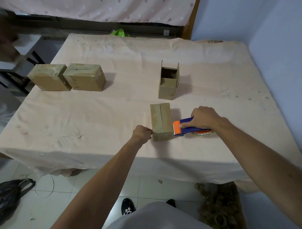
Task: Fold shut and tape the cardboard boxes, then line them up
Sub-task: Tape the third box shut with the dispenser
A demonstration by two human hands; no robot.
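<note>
A bench (94,115) draped in a pale peach cloth stands against a blue wall over a tiled floor. Toward its near edge, a little right of centre, sits the folded box (161,121), its two top flaps closed along a bare seam. At the box's 7 o'clock the left hand (142,134) has its grip curled tight, pinching the near left corner. At its 3 o'clock the right hand (203,118) has its grip clamped round a blue and orange tape dispenser (185,128), whose orange end touches the box's right side. At 12 o'clock, apart from the folded box, stands an open box (167,88) with flaps upright. Well off at 10 o'clock two taped boxes (85,77) sit side by side, touching. A black plastic bag (3,198) lies on the floor at 7 o'clock.
</note>
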